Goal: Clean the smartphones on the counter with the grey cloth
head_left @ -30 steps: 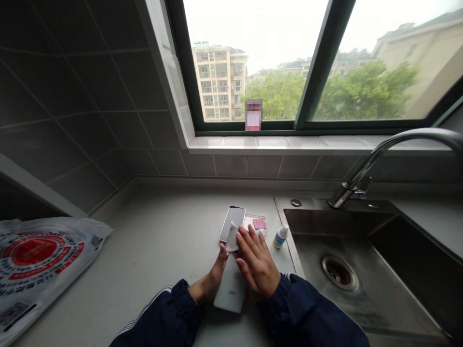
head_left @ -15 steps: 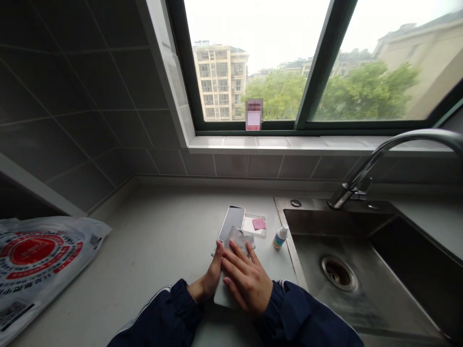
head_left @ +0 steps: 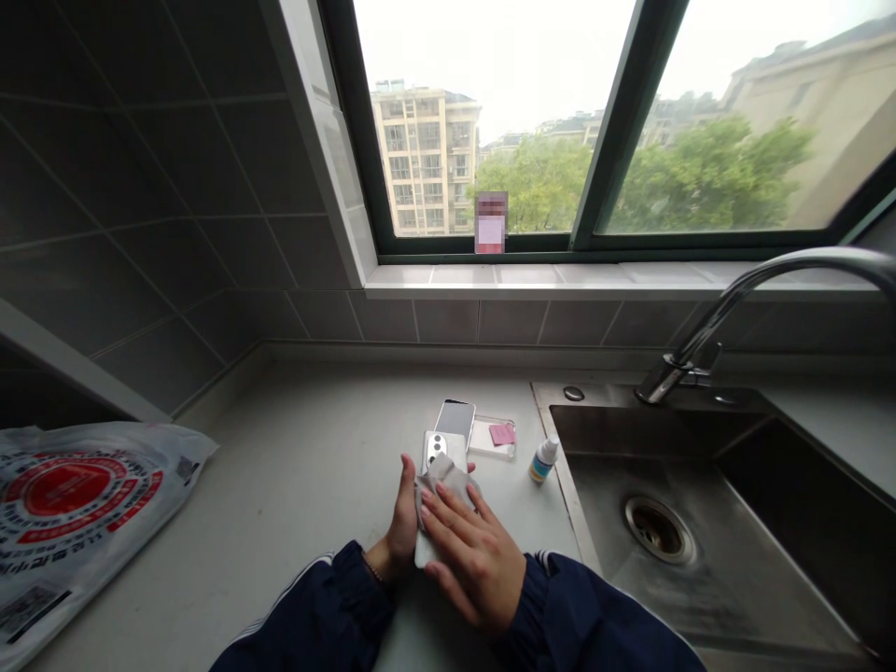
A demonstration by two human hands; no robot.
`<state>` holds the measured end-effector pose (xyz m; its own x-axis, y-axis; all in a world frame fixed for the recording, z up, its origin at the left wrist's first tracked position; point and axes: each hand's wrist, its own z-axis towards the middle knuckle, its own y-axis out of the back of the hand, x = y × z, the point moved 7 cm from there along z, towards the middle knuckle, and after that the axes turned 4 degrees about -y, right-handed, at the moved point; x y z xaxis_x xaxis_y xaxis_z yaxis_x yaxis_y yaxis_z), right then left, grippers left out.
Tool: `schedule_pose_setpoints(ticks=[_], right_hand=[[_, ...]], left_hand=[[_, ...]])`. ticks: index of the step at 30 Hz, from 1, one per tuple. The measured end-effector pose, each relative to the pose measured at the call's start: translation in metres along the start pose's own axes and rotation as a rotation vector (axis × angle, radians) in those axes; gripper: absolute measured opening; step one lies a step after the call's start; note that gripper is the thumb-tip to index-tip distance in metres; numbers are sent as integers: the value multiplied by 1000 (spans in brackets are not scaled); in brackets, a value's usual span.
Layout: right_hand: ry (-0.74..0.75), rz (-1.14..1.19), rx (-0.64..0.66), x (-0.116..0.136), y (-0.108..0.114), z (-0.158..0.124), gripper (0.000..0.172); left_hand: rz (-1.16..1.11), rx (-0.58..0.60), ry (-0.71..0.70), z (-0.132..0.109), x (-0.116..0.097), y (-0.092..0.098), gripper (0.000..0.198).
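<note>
My left hand [head_left: 401, 523] grips a white smartphone [head_left: 432, 445] by its edges, thumb along the left side and fingertips showing at the right. The phone's back faces up, its camera lenses at the far end. Across the middle of that back lies a thin grey cloth [head_left: 448, 476], pressed under the fingers of my right hand [head_left: 480, 560]. Just beyond, a second phone [head_left: 456, 417] rests on the counter, partly hidden by the held one. Beside it is a clear phone case [head_left: 483, 446] with a folded pink piece [head_left: 501, 434] on it.
A small white spray bottle [head_left: 542, 459] with a coloured label stands by the sink's left edge. The steel sink [head_left: 630, 457] and curved tap [head_left: 728, 308] are on the right. A printed plastic bag [head_left: 91, 504] lies on the counter [head_left: 301, 448] at left.
My right hand and the cloth have slid toward me down the phone's back, uncovering the camera lenses. The held phone has shifted slightly away from me.
</note>
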<state>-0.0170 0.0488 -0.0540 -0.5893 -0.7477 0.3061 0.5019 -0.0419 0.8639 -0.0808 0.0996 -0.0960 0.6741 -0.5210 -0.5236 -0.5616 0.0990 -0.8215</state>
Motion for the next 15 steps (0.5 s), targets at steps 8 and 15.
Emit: schedule_pose_setpoints(ticks=[8, 15], right_hand=[[88, 138, -139, 7, 10, -4, 45], [175, 206, -155, 12, 16, -8, 42]], left_hand=[[-124, -50, 58, 0, 2, 6, 98], [-207, 32, 74, 7, 1, 9, 101]])
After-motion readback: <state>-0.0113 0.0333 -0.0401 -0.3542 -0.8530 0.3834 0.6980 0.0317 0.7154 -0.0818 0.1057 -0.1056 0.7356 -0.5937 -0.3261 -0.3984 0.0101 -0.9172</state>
